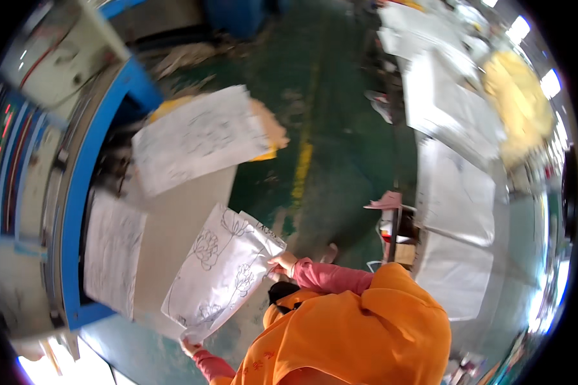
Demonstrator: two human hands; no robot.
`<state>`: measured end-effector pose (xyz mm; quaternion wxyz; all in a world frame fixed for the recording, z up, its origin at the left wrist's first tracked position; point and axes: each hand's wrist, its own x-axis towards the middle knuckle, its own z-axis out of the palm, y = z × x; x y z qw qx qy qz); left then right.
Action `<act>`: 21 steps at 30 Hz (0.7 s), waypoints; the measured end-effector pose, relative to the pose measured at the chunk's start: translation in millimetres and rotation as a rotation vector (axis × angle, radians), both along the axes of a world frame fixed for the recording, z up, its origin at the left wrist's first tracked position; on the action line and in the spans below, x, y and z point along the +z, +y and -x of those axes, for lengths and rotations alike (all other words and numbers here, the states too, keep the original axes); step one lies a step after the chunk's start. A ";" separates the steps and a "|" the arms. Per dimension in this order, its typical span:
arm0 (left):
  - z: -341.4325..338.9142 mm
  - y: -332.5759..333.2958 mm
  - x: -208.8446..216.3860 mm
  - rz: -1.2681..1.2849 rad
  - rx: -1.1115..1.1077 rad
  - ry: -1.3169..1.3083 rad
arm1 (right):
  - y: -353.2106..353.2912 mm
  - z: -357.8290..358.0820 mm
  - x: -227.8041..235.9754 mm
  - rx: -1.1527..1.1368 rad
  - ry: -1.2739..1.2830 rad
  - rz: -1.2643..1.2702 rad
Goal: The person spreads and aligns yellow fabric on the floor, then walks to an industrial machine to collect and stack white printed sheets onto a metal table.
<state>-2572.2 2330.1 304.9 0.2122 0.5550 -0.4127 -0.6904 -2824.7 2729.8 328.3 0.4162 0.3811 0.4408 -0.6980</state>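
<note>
A white flower-printed sheet (215,266), possibly a flat bag, is stretched between my two hands, with black line drawings of blossoms on it. My left hand (189,346) is closed on its near lower corner. My right hand (284,263) grips the right edge, close to a folded-over strip with dark marks. Beneath the sheet lies a pale board or tabletop (167,224). Farther off on that surface rests a stack of printed white sheets (202,138), with yellow and tan material showing under it. At the left lies another printed white stack (113,253).
A blue-framed machine (77,192) with red-lit panels stands on the left. Along the right runs a table with white stacks (456,192) and a yellow bundle (517,102). Between them is a green floor with a yellow line (302,170). A pink cloth (385,201) lies by the table's edge.
</note>
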 end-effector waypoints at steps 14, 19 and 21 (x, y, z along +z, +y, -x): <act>379.6 506.6 245.1 0.303 -1.430 0.684 | 503.5 -79.8 265.4 -1.304 1.290 -0.736; 346.5 669.8 252.8 0.097 -1.895 0.672 | 617.6 -121.4 289.1 -1.462 1.268 -1.303; 323.4 716.4 220.4 -0.036 -1.940 0.647 | 700.8 -162.8 230.5 -1.572 0.974 -1.538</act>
